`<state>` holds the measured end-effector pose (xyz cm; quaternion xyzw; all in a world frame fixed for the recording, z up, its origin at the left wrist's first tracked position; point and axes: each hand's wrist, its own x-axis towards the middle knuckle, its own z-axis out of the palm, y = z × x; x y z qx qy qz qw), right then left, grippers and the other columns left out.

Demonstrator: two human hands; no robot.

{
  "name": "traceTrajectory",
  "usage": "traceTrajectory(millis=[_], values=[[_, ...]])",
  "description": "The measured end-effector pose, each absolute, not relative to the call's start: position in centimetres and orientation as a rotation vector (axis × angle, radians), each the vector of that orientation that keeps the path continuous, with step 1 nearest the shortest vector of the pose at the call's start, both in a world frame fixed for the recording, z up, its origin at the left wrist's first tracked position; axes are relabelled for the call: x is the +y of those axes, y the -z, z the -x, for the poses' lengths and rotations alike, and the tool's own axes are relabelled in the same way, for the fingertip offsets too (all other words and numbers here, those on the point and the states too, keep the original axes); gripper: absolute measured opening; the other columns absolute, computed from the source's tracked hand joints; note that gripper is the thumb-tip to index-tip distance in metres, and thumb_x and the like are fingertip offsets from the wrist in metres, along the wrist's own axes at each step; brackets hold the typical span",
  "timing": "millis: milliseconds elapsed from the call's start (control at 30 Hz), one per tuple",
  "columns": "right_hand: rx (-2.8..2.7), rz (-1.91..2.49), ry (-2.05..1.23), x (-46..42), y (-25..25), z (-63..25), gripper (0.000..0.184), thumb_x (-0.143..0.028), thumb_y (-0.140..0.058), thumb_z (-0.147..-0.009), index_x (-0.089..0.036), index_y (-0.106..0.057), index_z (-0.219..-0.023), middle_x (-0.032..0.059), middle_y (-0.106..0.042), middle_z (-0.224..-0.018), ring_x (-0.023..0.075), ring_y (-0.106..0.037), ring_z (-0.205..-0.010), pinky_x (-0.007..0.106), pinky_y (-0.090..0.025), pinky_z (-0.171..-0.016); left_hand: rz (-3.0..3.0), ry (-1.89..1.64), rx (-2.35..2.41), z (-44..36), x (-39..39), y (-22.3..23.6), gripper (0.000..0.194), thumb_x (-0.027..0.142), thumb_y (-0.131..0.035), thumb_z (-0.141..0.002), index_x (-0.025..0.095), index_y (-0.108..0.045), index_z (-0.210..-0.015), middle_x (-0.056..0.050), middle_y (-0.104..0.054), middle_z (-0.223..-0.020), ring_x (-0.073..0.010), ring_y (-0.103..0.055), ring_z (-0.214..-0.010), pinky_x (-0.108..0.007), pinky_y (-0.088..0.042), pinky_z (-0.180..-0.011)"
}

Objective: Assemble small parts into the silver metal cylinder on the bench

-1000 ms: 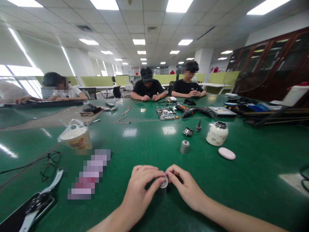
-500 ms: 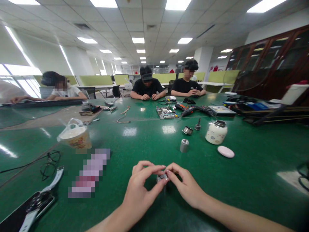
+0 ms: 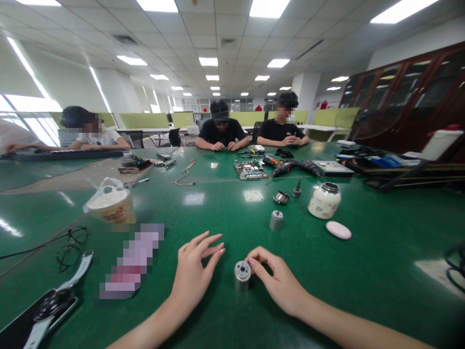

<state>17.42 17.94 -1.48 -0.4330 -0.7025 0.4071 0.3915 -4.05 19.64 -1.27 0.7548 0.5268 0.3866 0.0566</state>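
A small silver metal cylinder (image 3: 242, 276) stands upright on the green table in front of me, its round top face showing holes. My right hand (image 3: 278, 278) is at its right side, thumb and forefinger closed together against the upper rim. Whether a small part is also between those fingertips is hidden. To the left of the cylinder, apart from it, my left hand (image 3: 198, 264) hovers with spread fingers and holds nothing. Farther back stands a second metal cylinder (image 3: 276, 220), with a dark metal ring-shaped part (image 3: 281, 197) and a small geared shaft (image 3: 297, 188) behind it.
A cream jar (image 3: 324, 201) and a pink oval object (image 3: 338, 230) stand right. Left are a bagged cup (image 3: 112, 206), glasses (image 3: 72, 245) and a watch (image 3: 54, 305) on a phone. A circuit board (image 3: 250, 169) and power drill (image 3: 285, 167) lie beyond; three people sit across.
My left hand has let go of the metal cylinder and moved away to the left, uncovering its top. My right hand has stayed at the rim.
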Motion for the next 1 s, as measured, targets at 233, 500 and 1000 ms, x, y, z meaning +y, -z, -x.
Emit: traceTrajectory(millis=[233, 500, 1000], values=[[-1.792, 1.105, -1.029, 17.9, 1.5, -17.5, 0.028, -0.04, -0.045, -0.097, -0.018, -0.061, -0.089, 0.002, -0.064, -0.08, 0.0155, -0.058, -0.075, 0.027, -0.043, -0.07, -2.404, -1.016, 1.656, 4.5, 19.8, 2.8, 0.031, 0.026, -0.062, -0.087, 0.028, -0.064, -0.118, -0.004, -0.076, -0.102, -0.0295, -0.051, -0.127, -0.054, -0.038, -0.097], [-1.805, 1.104, -1.013, 18.0, 1.5, -17.4, 0.027, -0.039, -0.046, -0.097, -0.017, -0.061, -0.088, 0.0016, -0.064, -0.08, 0.0151, -0.057, -0.075, 0.026, -0.043, -0.07, -2.215, -1.336, 1.318, 2.6, 18.4, 0.4, 0.016, 0.032, -0.064, -0.087, 0.024, -0.069, -0.1, -0.004, -0.076, -0.099, -0.0209, -0.069, -0.096, -0.04, -0.047, -0.09], [-1.794, 1.058, -1.01, 17.9, 1.4, -17.3, 0.029, -0.041, -0.046, -0.097, -0.018, -0.063, -0.09, 0.0023, -0.066, -0.082, 0.016, -0.061, -0.078, 0.028, -0.047, -0.074, -2.384, -1.162, 1.185, 1.8, 16.5, -0.1, 0.023, 0.025, -0.057, -0.091, 0.027, -0.066, -0.112, -0.006, -0.069, -0.107, -0.0217, -0.059, -0.108, -0.036, -0.05, -0.09]])
